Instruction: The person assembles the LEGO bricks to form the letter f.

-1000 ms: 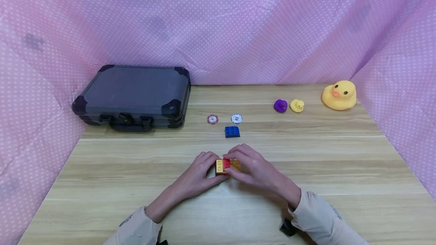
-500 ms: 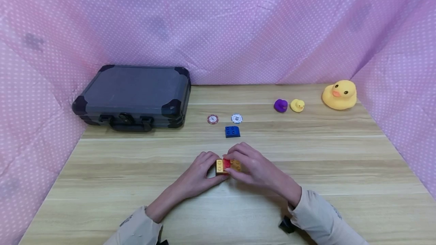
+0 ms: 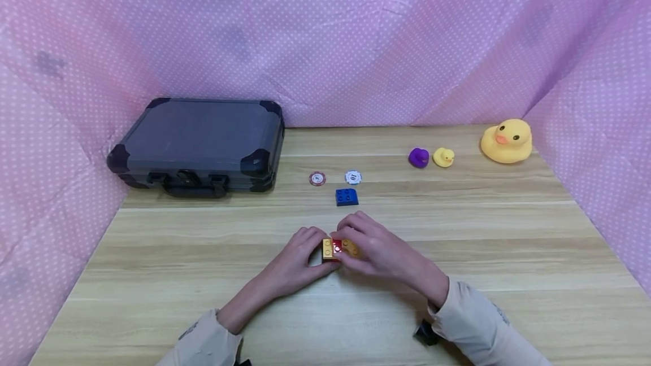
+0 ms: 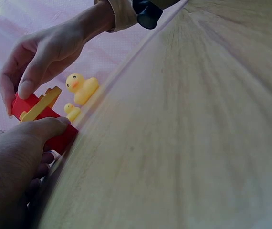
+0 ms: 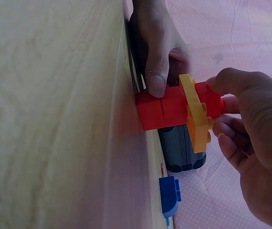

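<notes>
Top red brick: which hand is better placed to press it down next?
Probably the right hand: it pinches the top red brick, while the left hand grips the lower red bricks under the yellow piece.

1. From my head view, the right hand (image 3: 373, 247) covers part of the yellow brick (image 3: 327, 249) and part of the top red brick (image 3: 337, 247).
2. In my left wrist view, the left hand (image 4: 14, 155) runs off the left edge, and its thumb hides some of the lower red bricks (image 4: 62, 139).
3. In my right wrist view, the bricks hide part of the grey case (image 5: 181, 150).
4. My head view's bottom edge cuts off the left sleeve (image 3: 203, 340) and the right sleeve (image 3: 480, 321).
5. I can't read the tiny print on the red chip (image 3: 317, 178).
6. The purple duck (image 3: 419, 158) is too small and dark for me to see its eyes.
</notes>
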### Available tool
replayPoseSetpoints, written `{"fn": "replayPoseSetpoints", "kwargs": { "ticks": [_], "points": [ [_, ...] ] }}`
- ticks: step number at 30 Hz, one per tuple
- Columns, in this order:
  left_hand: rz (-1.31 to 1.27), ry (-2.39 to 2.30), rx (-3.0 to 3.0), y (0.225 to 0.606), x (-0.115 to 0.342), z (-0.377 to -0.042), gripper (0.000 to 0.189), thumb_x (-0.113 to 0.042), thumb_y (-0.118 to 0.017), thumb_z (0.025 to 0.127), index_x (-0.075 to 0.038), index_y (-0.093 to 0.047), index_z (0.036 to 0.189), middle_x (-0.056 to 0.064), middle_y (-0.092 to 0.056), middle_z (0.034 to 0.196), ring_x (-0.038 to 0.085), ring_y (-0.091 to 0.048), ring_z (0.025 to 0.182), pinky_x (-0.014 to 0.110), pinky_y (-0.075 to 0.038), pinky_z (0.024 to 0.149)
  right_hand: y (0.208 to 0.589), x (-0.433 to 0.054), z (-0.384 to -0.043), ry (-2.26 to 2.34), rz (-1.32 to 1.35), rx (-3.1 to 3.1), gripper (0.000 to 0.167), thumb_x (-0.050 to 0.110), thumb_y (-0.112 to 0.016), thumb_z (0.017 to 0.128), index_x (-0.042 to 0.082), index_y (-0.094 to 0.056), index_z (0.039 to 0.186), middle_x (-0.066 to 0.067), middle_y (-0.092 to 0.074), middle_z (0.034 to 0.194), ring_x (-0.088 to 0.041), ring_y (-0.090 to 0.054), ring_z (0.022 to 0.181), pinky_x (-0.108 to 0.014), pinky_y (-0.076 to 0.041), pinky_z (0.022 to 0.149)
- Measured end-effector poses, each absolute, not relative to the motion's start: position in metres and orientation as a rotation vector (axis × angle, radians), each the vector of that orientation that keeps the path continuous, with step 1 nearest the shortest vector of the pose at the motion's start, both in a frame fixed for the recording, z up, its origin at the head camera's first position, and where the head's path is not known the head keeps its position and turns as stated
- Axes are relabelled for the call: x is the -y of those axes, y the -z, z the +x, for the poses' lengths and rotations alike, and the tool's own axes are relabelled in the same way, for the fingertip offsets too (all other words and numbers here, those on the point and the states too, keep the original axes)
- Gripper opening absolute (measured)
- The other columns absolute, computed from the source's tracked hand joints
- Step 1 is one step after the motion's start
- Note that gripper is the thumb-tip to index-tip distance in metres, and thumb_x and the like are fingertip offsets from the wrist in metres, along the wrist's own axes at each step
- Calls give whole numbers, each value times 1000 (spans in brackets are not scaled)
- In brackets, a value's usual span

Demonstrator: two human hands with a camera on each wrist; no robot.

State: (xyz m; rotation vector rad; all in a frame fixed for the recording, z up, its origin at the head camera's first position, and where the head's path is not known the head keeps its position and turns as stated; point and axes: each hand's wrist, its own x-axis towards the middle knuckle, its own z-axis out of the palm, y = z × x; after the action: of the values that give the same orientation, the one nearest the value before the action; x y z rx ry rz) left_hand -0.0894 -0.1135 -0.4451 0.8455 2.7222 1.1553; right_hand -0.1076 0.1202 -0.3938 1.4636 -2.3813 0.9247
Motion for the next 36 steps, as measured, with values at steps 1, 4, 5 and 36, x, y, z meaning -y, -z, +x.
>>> {"fn": "replayPoseSetpoints", "kwargs": {
  "ticks": [1, 4, 5, 36],
  "points": [
    [846, -1156, -2720, 445, 113, -89, 33, -38, -79, 93, -22, -66, 119, -10, -62, 118, 11, -50, 109, 38, -46, 93, 394, -120, -108, -925, 1464, 2381, 28, 12, -81, 88, 4, -71, 113, -3, -63, 113, -17, -57, 106, -28, -53, 90],
    [849, -1152, -2722, 445, 113, -89, 33, -38, -79, 93, -22, -66, 118, -10, -61, 118, 10, -50, 109, 38, -47, 93, 395, -121, -107, -927, 1463, 2373, 28, 11, -80, 88, 4, -70, 113, -3, -63, 113, -17, -57, 105, -28, -53, 90],
    [851, -1152, -2723, 445, 113, -89, 33, -38, -79, 93, -22, -66, 118, -10, -61, 118, 10, -49, 109, 38, -46, 93, 396, -121, -107, -931, 1461, 2372, 28, 11, -80, 88, 4, -70, 113, -3, -63, 113, -17, -57, 105, -29, -53, 90],
    [822, -1142, -2722, 445, 114, -90, 37, -45, -77, 94, -24, -65, 122, -10, -61, 119, 10, -49, 109, 39, -47, 93, 404, -123, -105, -1061, 1401, 2423, 27, 16, -76, 95, 6, -70, 119, -1, -63, 118, -17, -56, 111, -32, -53, 92]
  ]
}}
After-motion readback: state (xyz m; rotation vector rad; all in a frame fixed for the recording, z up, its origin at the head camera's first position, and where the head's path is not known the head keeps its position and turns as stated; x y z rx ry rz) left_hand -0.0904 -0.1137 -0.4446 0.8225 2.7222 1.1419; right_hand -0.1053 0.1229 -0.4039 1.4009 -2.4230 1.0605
